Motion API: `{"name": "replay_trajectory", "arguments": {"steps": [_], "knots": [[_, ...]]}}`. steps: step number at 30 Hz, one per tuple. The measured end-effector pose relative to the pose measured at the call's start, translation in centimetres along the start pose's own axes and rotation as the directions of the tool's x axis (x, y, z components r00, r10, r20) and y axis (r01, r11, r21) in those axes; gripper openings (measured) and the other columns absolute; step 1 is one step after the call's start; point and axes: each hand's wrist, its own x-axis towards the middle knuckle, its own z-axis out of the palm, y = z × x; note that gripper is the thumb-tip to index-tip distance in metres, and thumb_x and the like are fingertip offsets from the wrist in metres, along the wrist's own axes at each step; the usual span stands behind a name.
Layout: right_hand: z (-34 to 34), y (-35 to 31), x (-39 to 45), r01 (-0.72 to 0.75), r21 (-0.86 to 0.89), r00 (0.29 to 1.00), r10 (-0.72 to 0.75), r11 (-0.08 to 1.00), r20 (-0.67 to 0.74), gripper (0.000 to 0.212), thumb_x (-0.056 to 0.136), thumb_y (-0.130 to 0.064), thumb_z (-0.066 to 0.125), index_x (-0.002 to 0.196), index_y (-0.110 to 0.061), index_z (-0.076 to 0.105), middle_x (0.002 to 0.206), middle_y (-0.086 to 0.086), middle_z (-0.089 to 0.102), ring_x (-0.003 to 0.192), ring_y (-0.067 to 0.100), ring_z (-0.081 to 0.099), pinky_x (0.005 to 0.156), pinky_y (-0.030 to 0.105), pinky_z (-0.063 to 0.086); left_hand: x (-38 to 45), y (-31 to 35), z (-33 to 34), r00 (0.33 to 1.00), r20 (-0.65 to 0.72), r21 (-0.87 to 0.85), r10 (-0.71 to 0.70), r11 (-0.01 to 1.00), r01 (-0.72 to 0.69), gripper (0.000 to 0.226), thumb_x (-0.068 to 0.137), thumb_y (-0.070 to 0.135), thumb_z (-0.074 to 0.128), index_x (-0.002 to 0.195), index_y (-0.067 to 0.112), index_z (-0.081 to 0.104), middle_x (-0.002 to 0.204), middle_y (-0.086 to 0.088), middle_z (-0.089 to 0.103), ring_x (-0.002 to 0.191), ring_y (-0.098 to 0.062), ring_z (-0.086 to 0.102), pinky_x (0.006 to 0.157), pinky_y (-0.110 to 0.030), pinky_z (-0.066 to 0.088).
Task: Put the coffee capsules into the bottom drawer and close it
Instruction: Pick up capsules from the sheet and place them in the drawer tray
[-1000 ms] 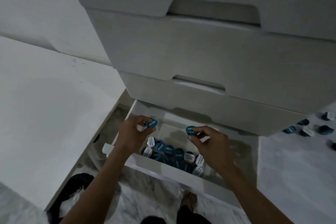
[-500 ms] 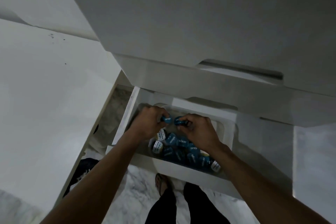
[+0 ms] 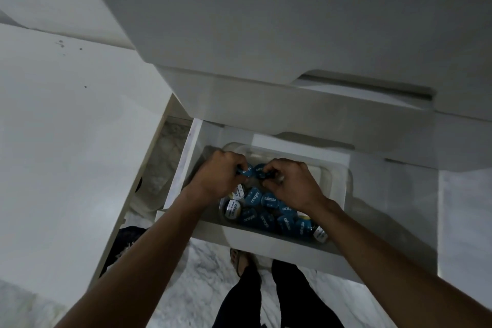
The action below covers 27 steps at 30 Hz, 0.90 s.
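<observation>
Left hand (image 3: 217, 177) pinches one blue capsule (image 3: 246, 170); right hand (image 3: 291, 182) pinches another (image 3: 262, 171), both above the heap of coffee capsules (image 3: 269, 214) lying below the wrists in a clear plastic tub (image 3: 336, 181) inside the open bottom drawer (image 3: 266, 243). Risk: the small, smooth foil-lidded cups may bounce off the heap over the tub's low rounded rim. Drawer apparently matte white laminate.

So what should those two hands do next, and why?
Probably let go: the left hand and right hand each pinch a blue capsule just above the capsule pile in the open bottom drawer.
</observation>
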Motion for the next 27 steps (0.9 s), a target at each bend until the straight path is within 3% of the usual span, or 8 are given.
{"name": "replay_trajectory", "arguments": {"steps": [6, 15, 20, 24, 27], "knots": [[-0.1, 0.0, 0.0, 0.010, 0.003, 0.999, -0.010, 1.000, 0.032, 0.022, 0.082, -0.019, 0.074, 0.104, -0.021, 0.072, 0.100, -0.005, 0.070, 0.084, 0.005, 0.059, 0.072, 0.007, 0.039, 0.0, -0.2, -0.2, 0.998, 0.046, -0.016, 0.033, 0.999, -0.032, 0.013, 0.081, 0.025, 0.075, 0.090, 0.016, 0.070, 0.082, 0.007, 0.063, 0.069, -0.005, 0.061, 0.067, -0.017, 0.049], [0.5, -0.1, 0.5, 0.024, -0.002, 0.997, -0.024, 1.000, 0.068, 0.025, 0.084, -0.022, 0.072, 0.109, -0.027, 0.071, 0.103, -0.006, 0.071, 0.086, 0.006, 0.063, 0.079, 0.022, 0.052, 0.1, -0.7, 0.1, 0.996, 0.069, 0.009, 0.051, 0.999, -0.052, 0.006, 0.084, 0.022, 0.071, 0.088, 0.019, 0.068, 0.085, 0.004, 0.065, 0.070, -0.006, 0.060, 0.068, -0.022, 0.051], [0.6, -0.1, 0.5, 0.024, -0.008, 0.997, -0.023, 1.000, 0.068, 0.027, 0.084, -0.019, 0.070, 0.111, -0.026, 0.070, 0.106, -0.005, 0.071, 0.088, 0.008, 0.063, 0.079, 0.024, 0.053, 0.3, -0.8, 0.3, 0.998, 0.054, 0.025, 0.018, 1.000, -0.020, 0.006, 0.084, 0.023, 0.070, 0.088, 0.023, 0.065, 0.091, 0.000, 0.065, 0.075, -0.009, 0.059, 0.069, -0.024, 0.050], [0.5, -0.3, 0.2, 0.022, -0.018, 0.999, -0.021, 1.000, 0.045, 0.026, 0.084, -0.024, 0.071, 0.110, -0.028, 0.069, 0.105, -0.005, 0.069, 0.091, 0.010, 0.063, 0.081, 0.030, 0.054, -0.2, -0.3, -0.2, 0.999, 0.032, -0.022, 0.040, 0.999, -0.040, 0.005, 0.085, 0.019, 0.070, 0.090, 0.020, 0.067, 0.085, 0.009, 0.062, 0.067, -0.001, 0.058, 0.063, -0.014, 0.045], [0.1, -0.8, -0.3, 0.000, 0.017, 1.000, 0.000, 1.000, -0.010, 0.024, 0.084, -0.030, 0.073, 0.107, -0.029, 0.068, 0.104, -0.008, 0.068, 0.092, 0.007, 0.062, 0.080, 0.027, 0.053, -0.7, 0.0, -0.8, 0.997, -0.031, -0.053, 0.068, 0.996, -0.069, 0.008, 0.083, 0.020, 0.073, 0.091, 0.018, 0.070, 0.084, 0.006, 0.068, 0.069, -0.003, 0.060, 0.067, -0.021, 0.051]]}}
